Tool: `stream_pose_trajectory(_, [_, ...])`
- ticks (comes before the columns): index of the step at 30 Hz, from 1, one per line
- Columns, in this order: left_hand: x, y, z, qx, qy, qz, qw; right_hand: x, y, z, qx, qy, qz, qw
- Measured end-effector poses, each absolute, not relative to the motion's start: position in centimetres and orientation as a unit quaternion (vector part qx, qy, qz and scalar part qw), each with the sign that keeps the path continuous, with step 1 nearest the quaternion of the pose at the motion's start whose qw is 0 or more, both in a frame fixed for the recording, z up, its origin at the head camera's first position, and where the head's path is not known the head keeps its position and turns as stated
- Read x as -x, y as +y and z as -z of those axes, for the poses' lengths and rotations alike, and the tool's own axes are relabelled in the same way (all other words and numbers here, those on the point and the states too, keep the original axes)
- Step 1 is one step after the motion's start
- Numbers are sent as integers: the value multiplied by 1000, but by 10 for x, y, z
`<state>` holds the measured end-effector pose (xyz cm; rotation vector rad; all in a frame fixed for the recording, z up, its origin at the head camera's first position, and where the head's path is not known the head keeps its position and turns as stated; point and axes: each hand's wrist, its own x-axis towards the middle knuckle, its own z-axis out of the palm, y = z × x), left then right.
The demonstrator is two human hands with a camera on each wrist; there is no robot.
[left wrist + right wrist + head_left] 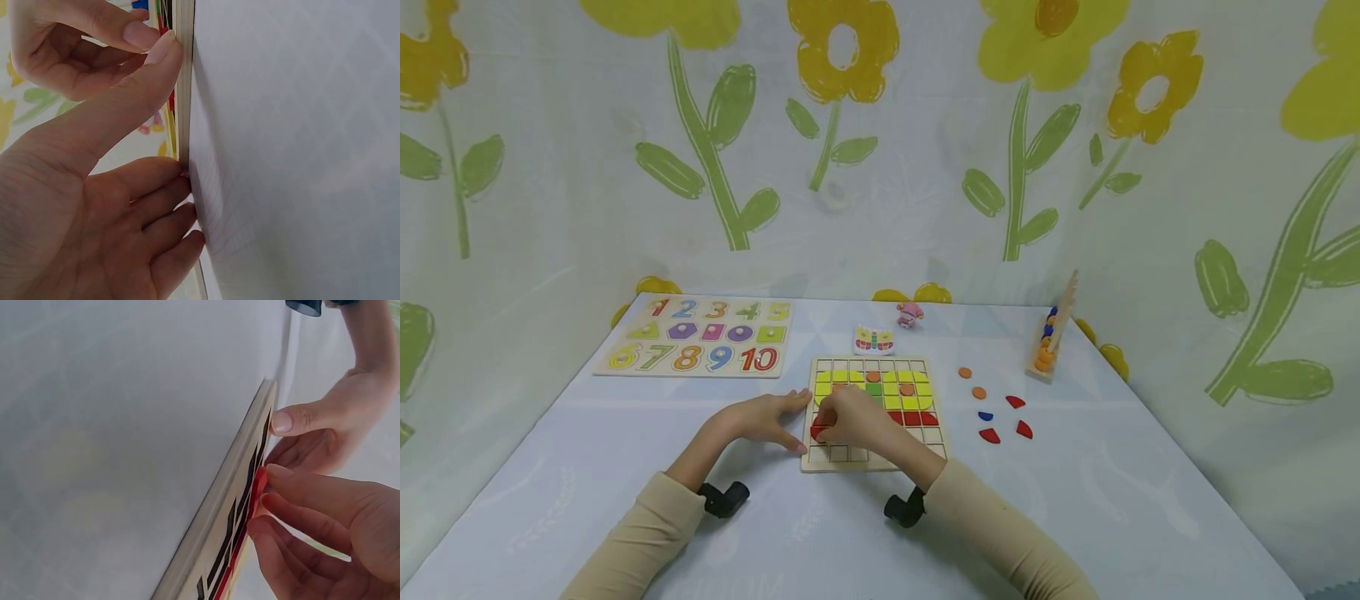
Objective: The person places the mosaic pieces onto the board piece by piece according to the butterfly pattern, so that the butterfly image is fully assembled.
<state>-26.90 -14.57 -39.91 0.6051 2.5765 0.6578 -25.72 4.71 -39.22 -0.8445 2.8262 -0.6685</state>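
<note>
A wooden grid board [935, 437] lies in front of me, its upper rows filled with yellow, orange, green and red tiles. My right hand [857, 417] is over its left part and pinches a red tile [260, 480] between thumb and fingertips, against the board's surface. The tile's full shape is hidden by the fingers. My left hand [763, 417] rests at the board's left side. Its thumb touches near the front corner and its extended fingers lie along the edge [183, 94], holding no tile.
Right of the board lie orange discs [979, 392], a blue half-round piece [986, 416] and red quarter-round pieces [989, 436]. Behind it are a butterfly card [874, 340] and a pink figurine [909, 314]. A number puzzle [658, 372] is back left, a bead frame [1045, 354] back right.
</note>
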Motion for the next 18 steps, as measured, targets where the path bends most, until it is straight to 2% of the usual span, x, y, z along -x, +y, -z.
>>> stream_pose_trajectory(18, [270, -146, 400, -214, 925, -235, 206, 254, 42, 393, 279, 933, 221, 57])
